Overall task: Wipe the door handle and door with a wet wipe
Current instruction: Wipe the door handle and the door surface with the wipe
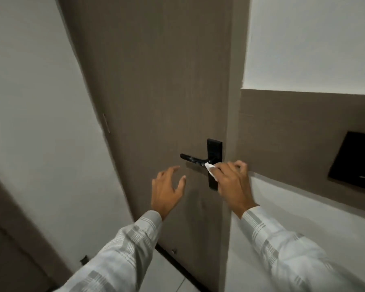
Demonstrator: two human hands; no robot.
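A grey-brown door (pixel 156 91) fills the middle of the view. Its black lever handle (pixel 193 159) points left from a black backplate (pixel 214 149). My right hand (pixel 233 183) holds a white wet wipe (pixel 210 169) and presses it against the lever's inner end, where it meets the plate. Just below the lever's free end, my left hand (pixel 168 190) hovers with fingers spread, holding nothing and apart from the handle.
White wall (pixel 40 102) lies left of the door. A grey-brown band (pixel 293 127) crosses the right wall, carrying a black switch panel (pixel 355 160). A dark door edge (pixel 6 239) shows at the bottom left. Pale floor tiles (pixel 169 275) lie below.
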